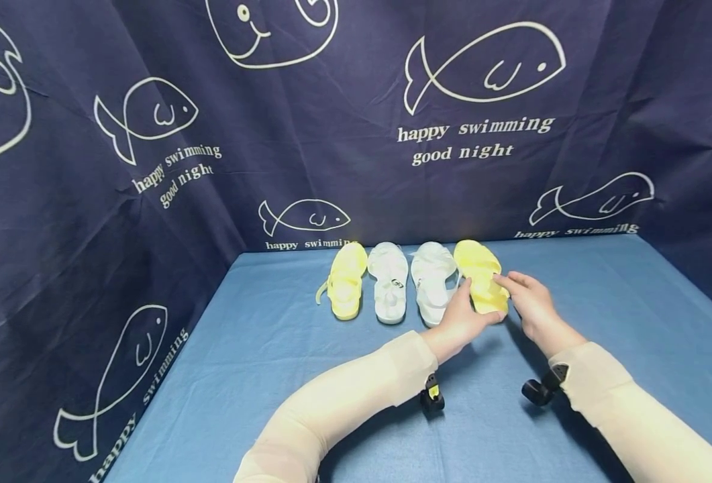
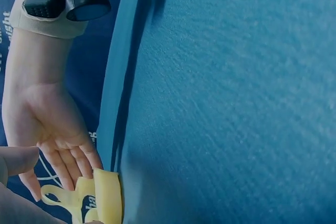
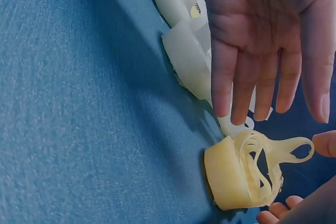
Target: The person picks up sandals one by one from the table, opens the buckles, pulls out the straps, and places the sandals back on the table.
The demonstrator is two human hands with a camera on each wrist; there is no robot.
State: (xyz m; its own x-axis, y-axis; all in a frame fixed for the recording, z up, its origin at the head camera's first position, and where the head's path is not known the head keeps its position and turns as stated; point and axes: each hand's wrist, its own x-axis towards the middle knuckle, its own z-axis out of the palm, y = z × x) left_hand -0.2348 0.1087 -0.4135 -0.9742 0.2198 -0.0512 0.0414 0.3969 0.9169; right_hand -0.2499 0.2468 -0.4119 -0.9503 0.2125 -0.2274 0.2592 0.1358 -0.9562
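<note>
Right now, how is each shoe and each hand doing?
Right yellow sandal: flat on the cloth, touched by both hands.
Left yellow sandal: flat, untouched.
Two clear sandals: flat, side by side, untouched.
Left hand: open, fingers straight.
Right hand: open, fingers on the sandal.

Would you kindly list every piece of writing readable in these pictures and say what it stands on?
"happy swimming good night": white print under the fish outlines on the navy backdrop cloth, clearest at.
"happy swimming": partial repeats lower down, cut by the table edge.
Small dark mark on a white sandal: too small to read.
</note>
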